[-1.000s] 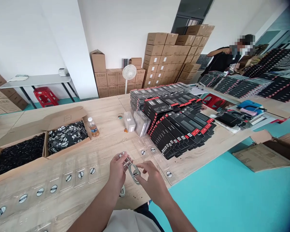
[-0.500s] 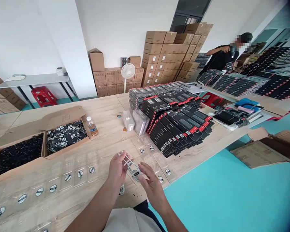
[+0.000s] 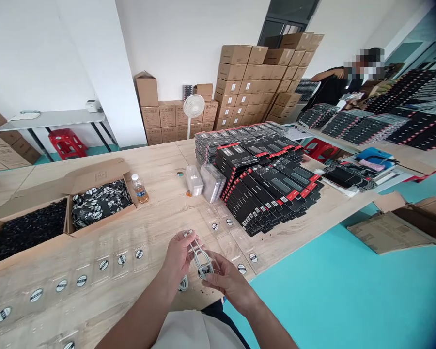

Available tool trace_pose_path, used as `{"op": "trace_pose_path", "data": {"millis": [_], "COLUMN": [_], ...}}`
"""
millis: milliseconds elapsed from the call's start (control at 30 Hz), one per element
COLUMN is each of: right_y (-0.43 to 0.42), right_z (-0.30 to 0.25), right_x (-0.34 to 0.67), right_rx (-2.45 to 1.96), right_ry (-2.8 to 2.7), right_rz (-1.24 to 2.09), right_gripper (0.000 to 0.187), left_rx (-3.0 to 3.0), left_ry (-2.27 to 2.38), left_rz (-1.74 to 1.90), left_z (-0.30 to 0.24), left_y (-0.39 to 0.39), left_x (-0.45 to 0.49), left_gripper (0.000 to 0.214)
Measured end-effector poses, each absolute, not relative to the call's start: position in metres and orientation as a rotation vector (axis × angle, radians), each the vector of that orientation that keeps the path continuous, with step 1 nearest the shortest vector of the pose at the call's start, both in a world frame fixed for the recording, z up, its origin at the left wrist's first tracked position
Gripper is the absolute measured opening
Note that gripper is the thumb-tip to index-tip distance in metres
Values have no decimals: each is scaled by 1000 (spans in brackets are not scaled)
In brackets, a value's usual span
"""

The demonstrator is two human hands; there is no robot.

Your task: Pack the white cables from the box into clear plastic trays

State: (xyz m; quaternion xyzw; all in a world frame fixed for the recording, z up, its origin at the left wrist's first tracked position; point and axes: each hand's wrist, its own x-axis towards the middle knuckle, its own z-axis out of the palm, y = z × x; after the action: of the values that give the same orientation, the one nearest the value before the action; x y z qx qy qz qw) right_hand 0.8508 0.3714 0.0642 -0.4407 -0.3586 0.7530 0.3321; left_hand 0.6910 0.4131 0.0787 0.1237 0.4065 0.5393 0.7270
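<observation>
A coiled white cable is held up between my two hands, low over the near edge of the table. My left hand is closed, thumb and fingers pinching the upper end of the coil. Around the coil's lower end, my right hand is closed. A round black-and-white label shows behind the loops and seems to be on clear plastic held with the cable. Another coiled cable is just below my left hand, partly hidden by the wrist.
Clear plastic trays with round labels lie in rows. Left stand a box of small black parts, a box of printed pieces and a bottle. Black packages are piled right, beside clear cases. A person is behind.
The cable's lower end has dropped slightly, with the label moving down too. My right hand's fingers have gone from spread to closed round it. My left hand keeps its pinch.
</observation>
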Motion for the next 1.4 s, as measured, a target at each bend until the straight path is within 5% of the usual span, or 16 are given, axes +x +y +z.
{"op": "trace_pose_path", "data": {"millis": [400,700,1067,1300,1400], "right_y": [398,382,370,366,366], "right_z": [68,57,60,71,77], "right_x": [843,845,842,827,826], "right_rx": [-1443,-1154,-1196,-1351,-1326], "right_ry": [-1655,-1192,-975,-919,-911], "right_rz": [1398,1941,1787,1633,1666], "right_gripper": [19,62,60,55,54], "left_rx": [343,281,379,446,440], "left_ry": [1053,867,697,897,882], "left_rz": [1068,1166,1178,1289,1291], "left_z": [70,75,77,74,75], "left_y": [401,418,409,395,394], "left_x": [699,683,682,698,700], "left_gripper": [34,28,33,77,80]}}
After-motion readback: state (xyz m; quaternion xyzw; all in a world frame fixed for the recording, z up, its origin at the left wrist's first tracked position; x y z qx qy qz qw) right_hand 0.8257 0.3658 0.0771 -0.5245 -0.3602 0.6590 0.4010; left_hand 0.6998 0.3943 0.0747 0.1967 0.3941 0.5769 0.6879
